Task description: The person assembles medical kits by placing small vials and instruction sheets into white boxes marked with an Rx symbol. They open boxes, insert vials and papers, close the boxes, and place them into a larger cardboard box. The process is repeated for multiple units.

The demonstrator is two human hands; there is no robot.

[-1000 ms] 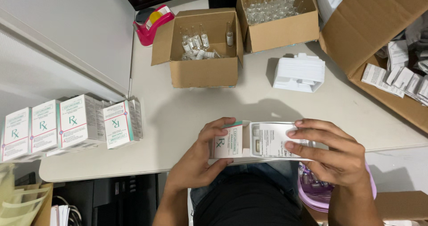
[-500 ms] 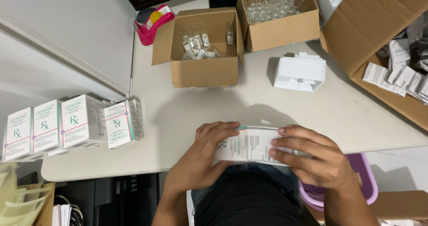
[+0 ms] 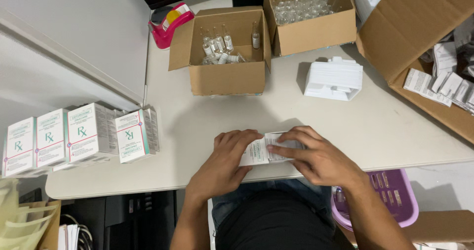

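A small white medicine carton [image 3: 264, 152] lies on the pale table [image 3: 375, 126] near its front edge. My left hand [image 3: 222, 163] grips its left end from above. My right hand [image 3: 318, 157] covers its right end, fingers pressed flat across the printed side. Most of the carton is hidden beneath the two hands.
A row of white-and-green cartons [image 3: 79, 136] stands at the left. Behind are an open box of glass vials [image 3: 222, 52], a second vial box [image 3: 308, 13], a stack of white trays [image 3: 333, 78], a pink tape dispenser [image 3: 170, 23]. A large box of leaflets [image 3: 439, 77] sits right; a purple basket [image 3: 390, 195] below.
The carton has come down from in front of my body onto the table and turned over. Both hands moved forward with it and now press on it.
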